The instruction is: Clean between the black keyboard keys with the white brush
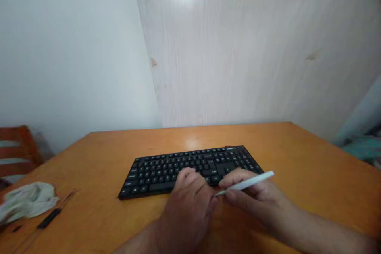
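Note:
A black keyboard [166,174] lies flat on the wooden table, its right end angled slightly away from me. My right hand [256,192] pinches a slim white pen-like tool [251,181] between thumb and fingers, its thin tip pointing left and its thicker end up to the right. At the keyboard's front edge is my left hand [190,202], back turned up and fingers curled in. The tool's tip reaches the thumb side of my left hand. Whatever the left fingers hold, if anything, is hidden under the hand. Both hands cover some of the front keys.
On the table's left side lie a crumpled pale cloth [29,200] and a thin blurred tool with a black grip [50,218]. A wooden chair back [22,149] stands beyond that edge. Behind the table [312,166] rises a pale wall [238,67].

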The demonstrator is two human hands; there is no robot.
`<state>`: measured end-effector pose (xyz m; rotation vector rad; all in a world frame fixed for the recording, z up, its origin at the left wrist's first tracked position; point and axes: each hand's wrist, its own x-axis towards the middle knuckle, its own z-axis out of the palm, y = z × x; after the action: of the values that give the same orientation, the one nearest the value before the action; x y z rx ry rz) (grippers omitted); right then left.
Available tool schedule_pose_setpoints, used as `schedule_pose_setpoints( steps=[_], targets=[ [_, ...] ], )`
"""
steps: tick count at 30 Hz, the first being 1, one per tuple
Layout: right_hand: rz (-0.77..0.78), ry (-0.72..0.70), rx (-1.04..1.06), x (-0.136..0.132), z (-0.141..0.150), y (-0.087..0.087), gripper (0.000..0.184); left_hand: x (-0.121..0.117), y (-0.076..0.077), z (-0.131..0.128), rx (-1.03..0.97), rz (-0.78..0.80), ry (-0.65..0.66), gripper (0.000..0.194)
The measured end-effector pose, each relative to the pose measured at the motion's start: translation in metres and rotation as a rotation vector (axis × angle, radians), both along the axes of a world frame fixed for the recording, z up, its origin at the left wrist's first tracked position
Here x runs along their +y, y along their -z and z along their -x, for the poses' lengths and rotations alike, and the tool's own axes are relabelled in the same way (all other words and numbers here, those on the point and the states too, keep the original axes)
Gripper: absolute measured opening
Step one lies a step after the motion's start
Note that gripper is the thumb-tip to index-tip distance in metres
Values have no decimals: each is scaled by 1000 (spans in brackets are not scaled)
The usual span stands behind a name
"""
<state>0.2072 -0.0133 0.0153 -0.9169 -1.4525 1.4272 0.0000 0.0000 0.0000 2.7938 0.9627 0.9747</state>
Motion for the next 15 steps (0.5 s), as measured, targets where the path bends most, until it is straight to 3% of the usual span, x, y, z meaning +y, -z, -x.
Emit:
schedule_pose_setpoints(
  steps=[6, 12, 15],
  targets=[
    [101, -35, 193, 12, -5, 7, 16, 3, 0, 2, -10, 100, -13, 24],
    [143, 173, 346, 28, -15, 11, 11, 10, -1, 6, -27, 102, -95, 27],
    [146, 184, 329, 31, -16, 14, 12, 11, -2, 7, -37, 79, -141, 26]
  ],
)
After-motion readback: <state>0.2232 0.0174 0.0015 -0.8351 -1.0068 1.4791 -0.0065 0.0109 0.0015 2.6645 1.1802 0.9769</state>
